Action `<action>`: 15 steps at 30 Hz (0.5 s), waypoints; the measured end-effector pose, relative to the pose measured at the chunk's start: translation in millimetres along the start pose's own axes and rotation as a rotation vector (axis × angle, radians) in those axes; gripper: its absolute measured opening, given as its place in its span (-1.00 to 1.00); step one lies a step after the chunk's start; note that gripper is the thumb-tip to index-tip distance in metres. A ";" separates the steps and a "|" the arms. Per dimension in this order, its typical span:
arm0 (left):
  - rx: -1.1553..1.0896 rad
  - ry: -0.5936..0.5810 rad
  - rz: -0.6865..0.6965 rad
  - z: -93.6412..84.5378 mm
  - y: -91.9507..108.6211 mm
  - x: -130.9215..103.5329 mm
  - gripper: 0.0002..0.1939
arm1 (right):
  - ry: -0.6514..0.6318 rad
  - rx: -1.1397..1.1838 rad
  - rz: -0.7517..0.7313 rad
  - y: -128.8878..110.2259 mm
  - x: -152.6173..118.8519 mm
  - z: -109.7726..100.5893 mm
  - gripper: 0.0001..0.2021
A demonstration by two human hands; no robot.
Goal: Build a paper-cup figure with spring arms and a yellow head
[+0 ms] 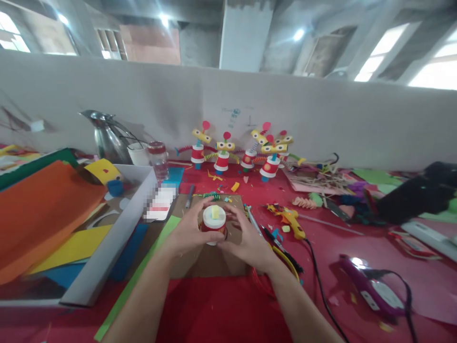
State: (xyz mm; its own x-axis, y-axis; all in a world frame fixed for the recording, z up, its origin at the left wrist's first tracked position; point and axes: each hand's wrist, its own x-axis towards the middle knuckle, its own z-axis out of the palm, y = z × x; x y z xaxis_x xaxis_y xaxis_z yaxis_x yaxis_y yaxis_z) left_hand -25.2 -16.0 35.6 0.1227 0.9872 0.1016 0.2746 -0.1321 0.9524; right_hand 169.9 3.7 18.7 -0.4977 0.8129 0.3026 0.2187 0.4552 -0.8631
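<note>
Left hand [187,229] grips a red-and-white round paper cup [214,228]; right hand [252,243] curls close, contact unclear.
Small yellow block [215,212] tops it; head and arms seemingly remain.

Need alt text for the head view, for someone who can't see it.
The left hand grips a red-and-white cup topped with a yellow block, the right hand curled beside it, over a brown board. Several cup figures stand behind; a yellow glue gun lies right, a white box of coloured paper left.
</note>
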 end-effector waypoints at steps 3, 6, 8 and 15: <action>0.030 0.018 0.014 4.0 -0.4 1.7 -0.12 | 0.013 -0.002 -0.050 -10.9 2.8 -20.1 -0.44; -0.013 0.027 0.026 6.4 0.6 1.7 -0.28 | 0.095 -0.104 -0.181 -26.5 15.9 -30.6 -0.62; -0.043 0.011 0.047 7.1 0.1 1.2 -0.40 | 0.079 -0.181 -0.244 -35.6 26.8 -30.9 -0.69; -0.034 0.030 0.150 7.9 -11.8 2.1 -0.45 | 0.009 -0.333 -0.245 -41.7 44.0 -20.6 -0.78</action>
State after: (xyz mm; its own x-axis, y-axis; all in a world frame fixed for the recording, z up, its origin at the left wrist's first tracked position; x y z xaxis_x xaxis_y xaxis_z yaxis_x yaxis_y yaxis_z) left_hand -20.6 -13.1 22.3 0.1308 0.9590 0.2515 0.2227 -0.2757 0.9351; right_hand 156.2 27.9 76.3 -0.5615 0.6686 0.4876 0.3552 0.7269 -0.5878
